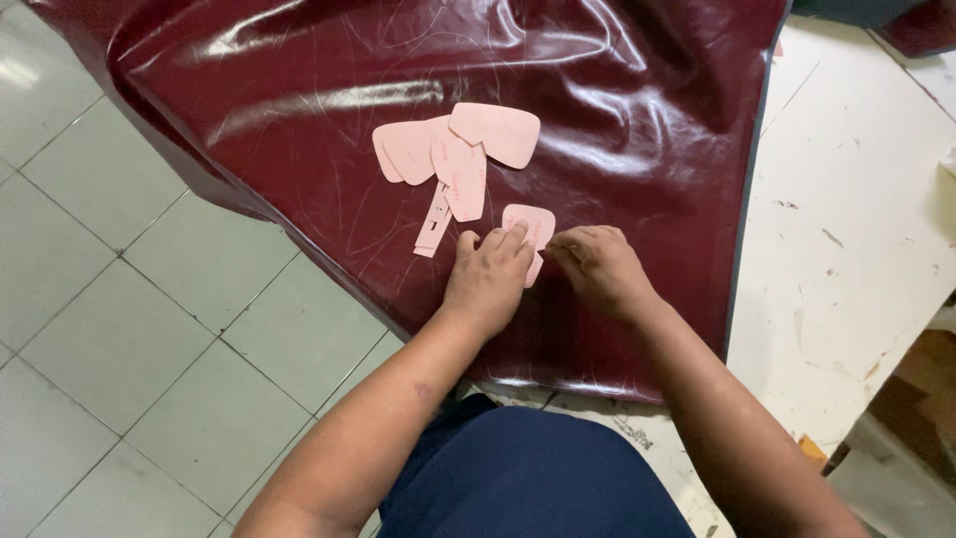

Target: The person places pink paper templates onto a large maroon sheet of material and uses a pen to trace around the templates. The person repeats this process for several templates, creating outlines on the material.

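A glossy dark red leather sheet [299, 90] lies spread over a white table. My left hand [488, 279] presses a small pink card pattern piece [533, 224] flat on the leather, fingertips on its lower edge. My right hand [597, 269] is beside it, fingers pinched together at the piece's right edge; what it pinches is hidden. Just beyond lies a loose pile of pink pattern pieces [463, 149], rounded shapes overlapping, with a narrow strip [435, 224] hanging down from them.
The white table top [846, 219], scuffed and stained, shows to the right of the leather. The leather drapes off the table's left edge over a pale tiled floor [119, 329]. Cardboard [916, 408] sits at the lower right.
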Action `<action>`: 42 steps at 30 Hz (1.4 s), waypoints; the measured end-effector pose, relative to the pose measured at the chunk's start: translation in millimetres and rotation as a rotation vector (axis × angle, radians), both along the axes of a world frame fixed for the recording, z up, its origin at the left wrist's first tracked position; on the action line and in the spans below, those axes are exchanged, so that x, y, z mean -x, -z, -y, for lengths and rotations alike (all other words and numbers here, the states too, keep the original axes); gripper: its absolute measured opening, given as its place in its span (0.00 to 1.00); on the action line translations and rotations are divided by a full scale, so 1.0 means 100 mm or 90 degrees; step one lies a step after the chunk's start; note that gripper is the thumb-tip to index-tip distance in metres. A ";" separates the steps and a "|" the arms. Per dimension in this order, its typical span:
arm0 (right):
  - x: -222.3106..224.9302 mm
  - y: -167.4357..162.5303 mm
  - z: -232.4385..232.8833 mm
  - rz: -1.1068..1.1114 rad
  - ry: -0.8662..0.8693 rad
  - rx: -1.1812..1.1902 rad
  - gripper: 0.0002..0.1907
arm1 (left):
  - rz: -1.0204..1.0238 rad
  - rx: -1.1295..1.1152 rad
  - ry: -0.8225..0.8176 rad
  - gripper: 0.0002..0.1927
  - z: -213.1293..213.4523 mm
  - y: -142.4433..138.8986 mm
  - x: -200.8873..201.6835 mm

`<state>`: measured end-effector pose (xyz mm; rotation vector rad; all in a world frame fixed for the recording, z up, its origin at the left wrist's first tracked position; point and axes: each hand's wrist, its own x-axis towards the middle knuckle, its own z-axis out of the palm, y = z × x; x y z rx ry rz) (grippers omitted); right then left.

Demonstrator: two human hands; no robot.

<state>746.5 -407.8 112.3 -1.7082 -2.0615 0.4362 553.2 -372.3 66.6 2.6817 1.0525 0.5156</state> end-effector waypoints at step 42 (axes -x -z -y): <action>0.31 0.13 0.43 -0.041 -0.027 0.020 0.06 | 0.108 0.199 0.041 0.09 -0.31 -0.04 0.15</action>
